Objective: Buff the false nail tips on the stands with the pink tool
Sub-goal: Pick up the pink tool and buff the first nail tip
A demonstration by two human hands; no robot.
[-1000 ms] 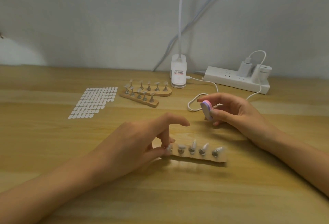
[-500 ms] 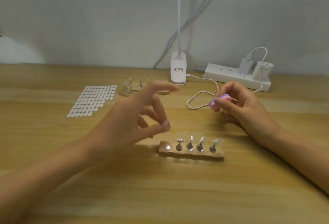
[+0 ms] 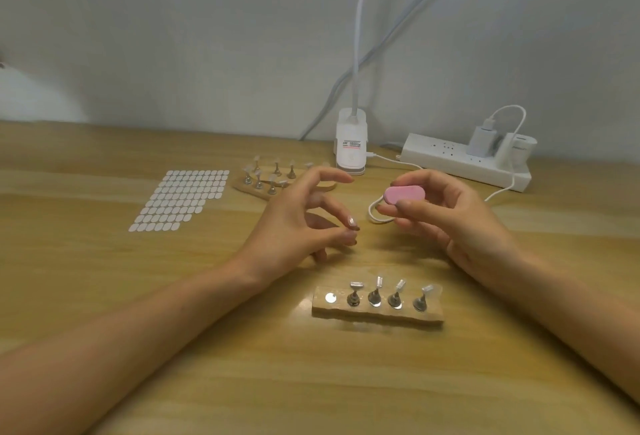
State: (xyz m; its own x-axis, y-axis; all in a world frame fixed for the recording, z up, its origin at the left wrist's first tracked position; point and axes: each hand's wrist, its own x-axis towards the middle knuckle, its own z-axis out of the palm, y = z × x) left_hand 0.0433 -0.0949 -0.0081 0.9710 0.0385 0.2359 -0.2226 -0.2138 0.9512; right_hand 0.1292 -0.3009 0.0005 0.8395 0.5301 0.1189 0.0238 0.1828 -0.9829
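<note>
Holding the pulled stand steady is what this step calls for, I judge. The wooden base nearest the camera is the landmark: it carries 4 metal stands with clear tips, and its leftmost seat shows only a bare silver disc.

Just beyond the base and to its left, the left hand pinches a small stand with a nail tip between thumb and fingertip, lifted clear of the table. Beyond the base and slightly right, the right hand grips the pink tool by its edges, flat face turned up, near the pinched tip but not touching it.

Best, I think, to bring the pink face flat onto the tip and stroke lightly; the tip looks thin and could pop off its mount if pressed hard.

Further behind the base and to its left lie 2 more wooden bases with tipped stands, partly hidden by the left fingers, then a sheet of white stickers. Furthest behind are a white lamp clamp and a power strip.
</note>
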